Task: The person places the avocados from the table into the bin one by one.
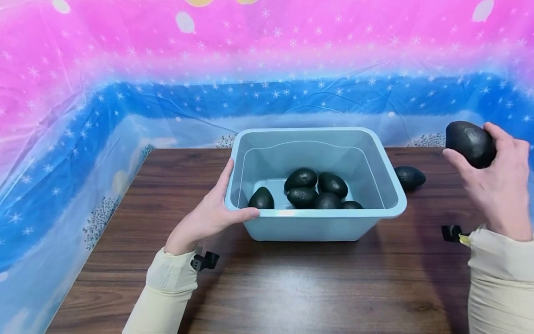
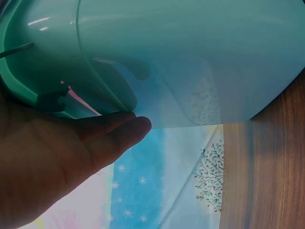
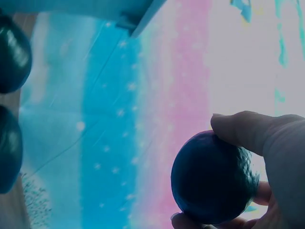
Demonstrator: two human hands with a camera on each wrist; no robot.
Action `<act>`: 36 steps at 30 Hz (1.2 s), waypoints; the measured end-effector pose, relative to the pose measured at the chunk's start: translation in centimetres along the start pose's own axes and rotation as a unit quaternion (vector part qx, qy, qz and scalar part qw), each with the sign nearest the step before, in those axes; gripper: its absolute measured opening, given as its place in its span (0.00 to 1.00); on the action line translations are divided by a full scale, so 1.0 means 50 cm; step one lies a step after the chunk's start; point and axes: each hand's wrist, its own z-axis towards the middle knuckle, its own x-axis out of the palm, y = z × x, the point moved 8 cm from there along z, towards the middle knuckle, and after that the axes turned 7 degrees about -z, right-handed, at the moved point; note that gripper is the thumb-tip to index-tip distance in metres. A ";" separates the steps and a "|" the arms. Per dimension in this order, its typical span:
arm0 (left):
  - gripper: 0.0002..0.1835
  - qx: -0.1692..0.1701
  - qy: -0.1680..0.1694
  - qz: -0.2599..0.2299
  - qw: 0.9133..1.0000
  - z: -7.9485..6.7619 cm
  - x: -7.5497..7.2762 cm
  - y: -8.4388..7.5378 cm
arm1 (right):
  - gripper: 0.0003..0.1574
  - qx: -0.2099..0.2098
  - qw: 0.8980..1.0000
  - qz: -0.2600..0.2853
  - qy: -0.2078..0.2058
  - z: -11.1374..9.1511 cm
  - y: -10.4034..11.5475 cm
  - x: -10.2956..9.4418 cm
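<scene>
A pale blue plastic bin [image 1: 308, 226] stands on the table with several dark avocados inside, one avocado [image 1: 261, 198] apart at the left. My left hand [image 1: 208, 211] holds the bin's front left corner, thumb on the front rim and fingers along the left side. In the left wrist view those fingers [image 2: 109, 138] look nearly straight against the bin wall [image 2: 200, 43]. Raised above the table on the right, my right hand [image 1: 500, 181] grips an avocado [image 1: 471, 144] between thumb and fingers. The right wrist view shows this avocado [image 3: 212, 179] close up.
Just right of the bin another avocado [image 1: 410, 177] lies on the brown wooden table [image 1: 292, 287]. Two avocados [image 3: 12, 55] appear at the left edge of the right wrist view. A pink and blue snowflake-patterned cloth [image 1: 258, 95] hangs behind and left of the table.
</scene>
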 end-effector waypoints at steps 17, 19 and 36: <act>0.63 0.007 0.003 0.002 1.000 0.001 0.000 -0.007 | 0.49 -0.121 0.992 0.033 -0.030 -0.052 0.127 -0.053; 0.63 0.005 0.003 0.001 1.000 0.001 0.001 -0.006 | 0.49 -0.145 0.988 0.037 -0.026 -0.059 0.142 -0.051; 0.64 0.007 -0.001 0.000 1.000 0.002 0.000 -0.004 | 0.54 -0.266 0.962 0.059 -0.029 -0.101 0.233 -0.064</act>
